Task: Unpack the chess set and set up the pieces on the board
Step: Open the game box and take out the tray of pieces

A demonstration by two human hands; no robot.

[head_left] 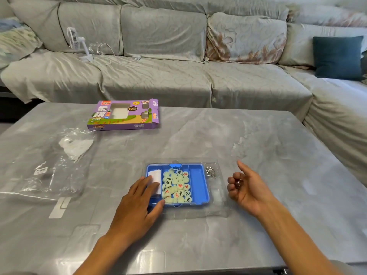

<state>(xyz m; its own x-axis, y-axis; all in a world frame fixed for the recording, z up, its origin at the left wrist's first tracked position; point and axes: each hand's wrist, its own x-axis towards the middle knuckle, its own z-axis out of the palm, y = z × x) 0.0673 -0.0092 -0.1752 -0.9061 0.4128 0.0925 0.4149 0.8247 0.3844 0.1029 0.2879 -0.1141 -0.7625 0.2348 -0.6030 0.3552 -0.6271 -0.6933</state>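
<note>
A blue plastic tray (198, 185) lies on the grey table inside a clear shell. Its middle compartment holds several pale round xiangqi pieces (177, 185) with red and black characters. A folded white sheet (155, 175) sits in the left compartment. My left hand (139, 203) rests flat on that sheet and the tray's left edge, fingers straight. My right hand (246, 187) hovers just right of the tray, palm turned up, fingers curled round something small and dark, thumb sticking out.
The purple xiangqi box (123, 115) lies open at the far left of the table. A crumpled clear plastic bag (57, 163) sprawls on the left. A metal ring puzzle (210, 172) sits by the tray's right rim. A grey sofa runs behind the table.
</note>
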